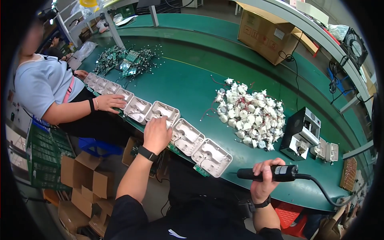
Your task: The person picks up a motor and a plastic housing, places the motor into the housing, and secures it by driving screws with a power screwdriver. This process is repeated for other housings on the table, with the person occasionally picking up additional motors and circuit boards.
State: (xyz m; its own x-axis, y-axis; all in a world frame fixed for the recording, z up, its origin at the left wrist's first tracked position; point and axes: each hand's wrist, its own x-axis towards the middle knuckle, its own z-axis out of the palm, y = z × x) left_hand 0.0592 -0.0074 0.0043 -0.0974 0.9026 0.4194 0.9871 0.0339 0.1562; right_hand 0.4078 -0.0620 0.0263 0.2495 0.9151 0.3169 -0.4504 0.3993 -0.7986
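Fingers loosely curled, a worker's left hand (157, 135) rests at a pale housing (171, 113) mid-row on the green bench (192, 88); I cannot tell its grip. The right hand (264, 185) wraps a black power driver (246, 173). Fastening seems in hand, next calling for careful alignment.

Your shirt (216, 216): black, short-sleeved, white slanted mark (176, 233) on the front. Your left sleeve (127, 216): black, hem near the elbow. Your right sleeve (270, 235): black, partly cut off by the lower edge. Your left wristband (147, 153): black, with a flat dark face. Your right wristband (263, 203): black, detail unclear. Your left fingers (163, 121) and right fingers (267, 174): bare.
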